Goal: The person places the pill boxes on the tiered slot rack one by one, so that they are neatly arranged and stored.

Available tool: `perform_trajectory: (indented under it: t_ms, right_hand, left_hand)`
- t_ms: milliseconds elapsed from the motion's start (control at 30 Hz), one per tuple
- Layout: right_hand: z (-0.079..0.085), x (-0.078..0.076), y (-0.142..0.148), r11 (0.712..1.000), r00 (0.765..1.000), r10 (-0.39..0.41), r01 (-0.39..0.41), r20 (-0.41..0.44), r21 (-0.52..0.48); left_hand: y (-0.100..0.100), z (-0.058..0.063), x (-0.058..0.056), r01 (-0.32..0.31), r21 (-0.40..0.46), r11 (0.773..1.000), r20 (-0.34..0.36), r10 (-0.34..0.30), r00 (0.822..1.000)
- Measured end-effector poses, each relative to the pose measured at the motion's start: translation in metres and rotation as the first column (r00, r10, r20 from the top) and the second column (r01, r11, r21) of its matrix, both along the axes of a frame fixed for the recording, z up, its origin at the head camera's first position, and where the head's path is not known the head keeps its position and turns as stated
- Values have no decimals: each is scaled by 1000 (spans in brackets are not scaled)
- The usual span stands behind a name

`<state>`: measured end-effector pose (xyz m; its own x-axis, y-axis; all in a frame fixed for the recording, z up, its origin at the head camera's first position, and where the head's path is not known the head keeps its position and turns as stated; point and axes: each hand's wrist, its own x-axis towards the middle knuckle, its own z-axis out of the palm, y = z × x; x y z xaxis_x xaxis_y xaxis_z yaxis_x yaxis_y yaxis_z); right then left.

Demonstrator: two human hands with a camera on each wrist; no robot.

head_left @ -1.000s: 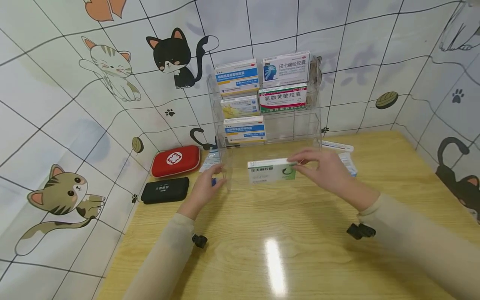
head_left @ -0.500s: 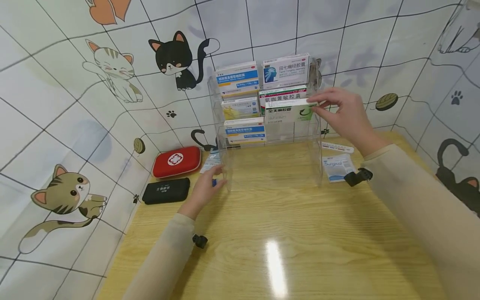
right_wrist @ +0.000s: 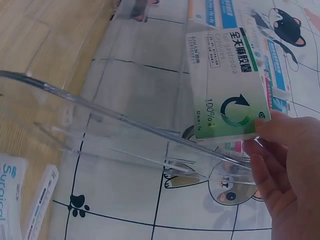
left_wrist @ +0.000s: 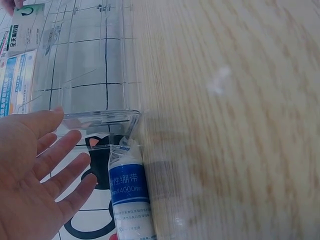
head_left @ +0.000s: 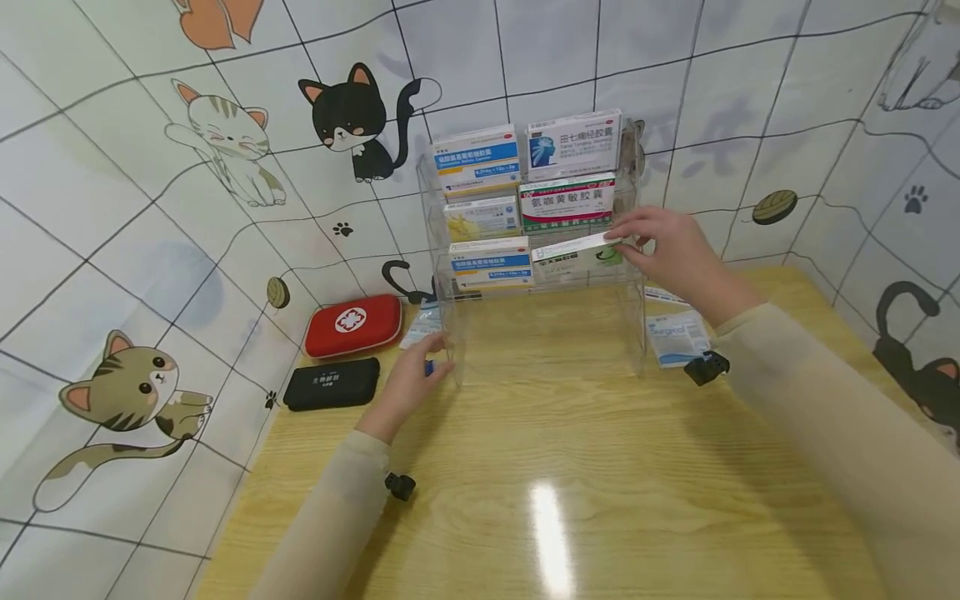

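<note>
My right hand [head_left: 666,257] pinches the right end of a white and green medicine box [head_left: 573,260] between thumb and fingers. The box is tilted, its right end higher, at the lowest shelf of a clear acrylic display rack [head_left: 636,329], right of a blue and white box [head_left: 491,263]. In the right wrist view the front of the pinched box [right_wrist: 227,82] faces the camera, with a curled arrow on green. My left hand [head_left: 408,383] is at the rack's lower left side, its fingers extended beside the clear panel; a wrapped bandage roll [left_wrist: 131,200] lies near them.
Higher shelves hold several medicine boxes, including a red and green one [head_left: 567,202] and a yellow one [head_left: 482,218]. Left of the rack lie a red first-aid case [head_left: 352,325] and a black case [head_left: 332,383]. A surgical mask packet [head_left: 677,337] lies to its right.
My right hand has lifted the white and green box from low before the rack, past the middle shelf's front, then lowered it to the bottom shelf's right side. The left hand stays put.
</note>
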<state>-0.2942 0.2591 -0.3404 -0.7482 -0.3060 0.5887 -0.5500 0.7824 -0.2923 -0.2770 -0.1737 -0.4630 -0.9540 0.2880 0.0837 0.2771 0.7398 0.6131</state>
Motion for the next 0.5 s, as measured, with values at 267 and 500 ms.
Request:
perform_trajectory:
  t_ms: [267,500]
  right_hand:
    - [-6,0,-1,996,995,49,-41,-86,84]
    - [-18,9,6,994,997,1,-9,-77,-106]
  left_hand:
    - [0,2,2,-2,-10,1000,6,2,1000]
    - [2,0,3,-1,27,1000,-2,1,1000]
